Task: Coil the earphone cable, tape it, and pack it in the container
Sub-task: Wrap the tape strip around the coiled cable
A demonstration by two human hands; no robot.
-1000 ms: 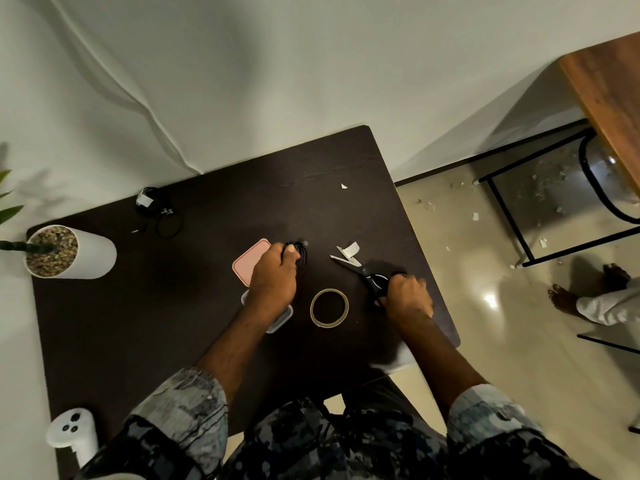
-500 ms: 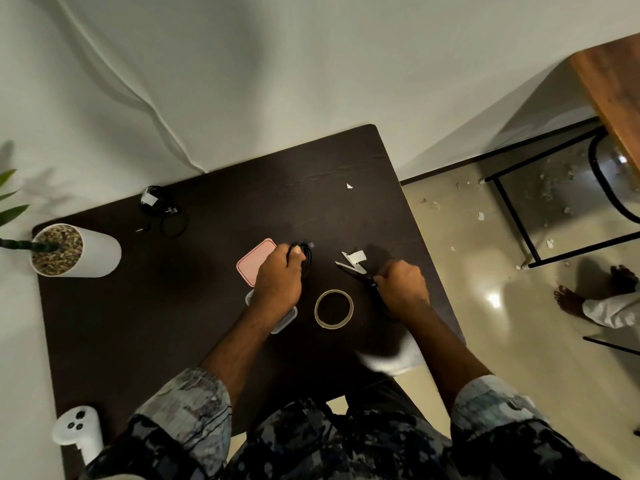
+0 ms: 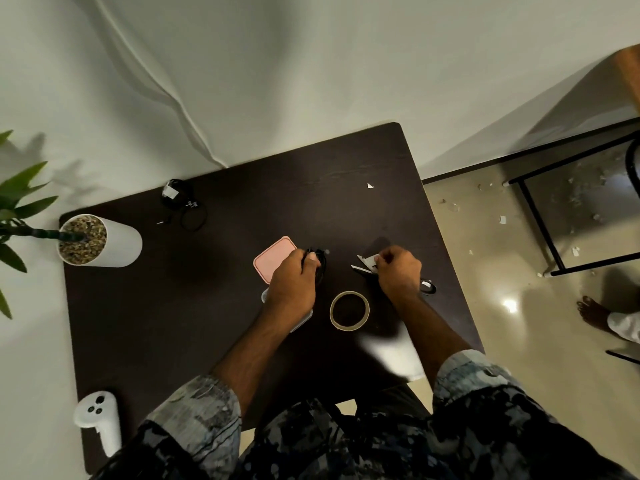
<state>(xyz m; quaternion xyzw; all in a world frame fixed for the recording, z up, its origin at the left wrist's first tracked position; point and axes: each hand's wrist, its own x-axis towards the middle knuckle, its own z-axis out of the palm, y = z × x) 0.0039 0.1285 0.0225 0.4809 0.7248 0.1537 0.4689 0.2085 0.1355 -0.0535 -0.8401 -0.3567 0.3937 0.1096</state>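
Looks like the taping step, coiling done, packing not yet begun.

Just above and left of the tape roll: earphone cable, a small black coil, pinned to the table by the left hand. Fingers curled over the coil's left side, thumb tip pressing on top, right-hand arc of the coil left bare.

Above and right of the tape roll: right hand, fingertips closed in a narrow pinch on a short white tape strip at the blades of the scissors. Strip free of the blades or not: cannot tell. Scissor handles to the right of the roll, partly under the right wrist, gripped by nothing.

Deciding relation: coil directly leftward of the pinched strip, across a short gap of bare table straight above the roll, with nothing in between. Long axis of the coil apparently running away from the person, so probably calls for a strip carried leftward and laid crosswise over the bare arc. Right hand nearer the strip and already holding it; left hand taken up as the clamp. Likely risk: strip sticking to the left thumb, or loops springing apart under a lifted thumb.

Left of the roll, mostly hidden under the left wrist: clear container. Farther up and left of the roll, beside the left knuckles: pink lid, off the container.
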